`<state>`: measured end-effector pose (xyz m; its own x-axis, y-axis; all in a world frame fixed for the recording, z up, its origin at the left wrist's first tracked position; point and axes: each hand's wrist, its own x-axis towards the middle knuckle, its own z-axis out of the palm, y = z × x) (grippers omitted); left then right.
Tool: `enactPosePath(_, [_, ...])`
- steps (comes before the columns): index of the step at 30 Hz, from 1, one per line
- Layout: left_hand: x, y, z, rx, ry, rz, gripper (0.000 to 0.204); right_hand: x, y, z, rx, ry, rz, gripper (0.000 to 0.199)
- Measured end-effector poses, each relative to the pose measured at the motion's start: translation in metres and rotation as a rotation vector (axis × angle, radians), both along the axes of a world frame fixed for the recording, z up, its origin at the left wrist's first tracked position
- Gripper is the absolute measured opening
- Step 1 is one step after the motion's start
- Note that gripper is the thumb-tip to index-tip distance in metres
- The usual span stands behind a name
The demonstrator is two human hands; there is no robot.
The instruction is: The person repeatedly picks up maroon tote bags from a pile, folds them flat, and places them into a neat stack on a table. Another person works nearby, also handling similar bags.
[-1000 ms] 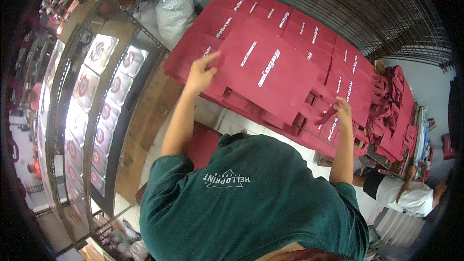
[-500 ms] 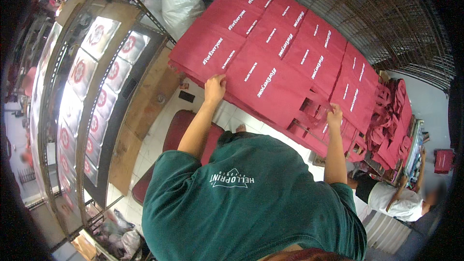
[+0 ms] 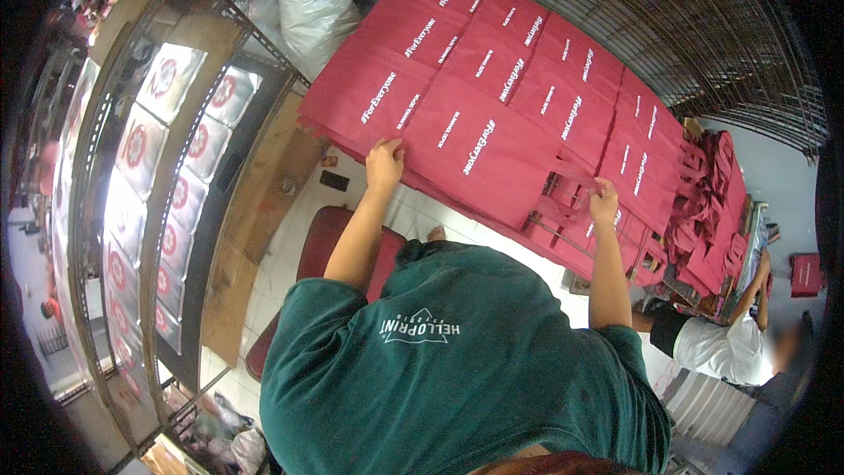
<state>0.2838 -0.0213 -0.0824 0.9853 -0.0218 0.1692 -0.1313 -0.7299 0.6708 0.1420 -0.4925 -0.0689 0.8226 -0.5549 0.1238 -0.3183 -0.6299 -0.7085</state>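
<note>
Printed red fabric bags (image 3: 519, 97) lie in rows over a long surface in front of me. At its near edge my left hand (image 3: 384, 164) is closed, fingers curled on the near left corner of a red bag (image 3: 466, 178) with white lettering. My right hand (image 3: 604, 203) is closed at the handle end of this same bag, fingers pinched by a strap. Between the hands the bag lies mostly flat on the others. Beside the right hand, a gap shows thin rails and more red cloth underneath.
A heap of red bags (image 3: 710, 202) is piled at the right end. Racks on the left hold silvery sheets with red round prints (image 3: 186, 191). A dark red chair (image 3: 327, 251) stands below my left arm. A person in white (image 3: 721, 347) works at the right.
My hands stay at nearly the same places on the bag, with the right hand slightly lower and closer to the left. The person at the right has shifted an arm.
</note>
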Motion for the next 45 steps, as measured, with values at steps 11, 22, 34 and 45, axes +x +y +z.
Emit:
enactPosePath(11, [0.002, 0.005, -0.006, 0.021, 0.052, -0.011, 0.026, -0.002, 0.020, 0.017, -0.019, 0.147, -0.148, 0.030])
enactPosePath(22, [0.002, 0.002, 0.000, 0.041, -0.048, -0.065, 0.024, -0.010, 0.007, -0.019, -0.034, 0.151, -0.178, 0.034])
enactPosePath(34, [0.002, -0.001, 0.016, 0.076, 0.114, -0.070, 0.030, -0.032, 0.009, -0.026, 0.130, 0.072, -0.173, 0.041])
enactPosePath(45, [-0.035, -0.016, 0.001, -0.086, -0.195, -0.027, 0.056, -0.130, -0.053, -0.047, 0.260, -0.302, -0.580, 0.031])
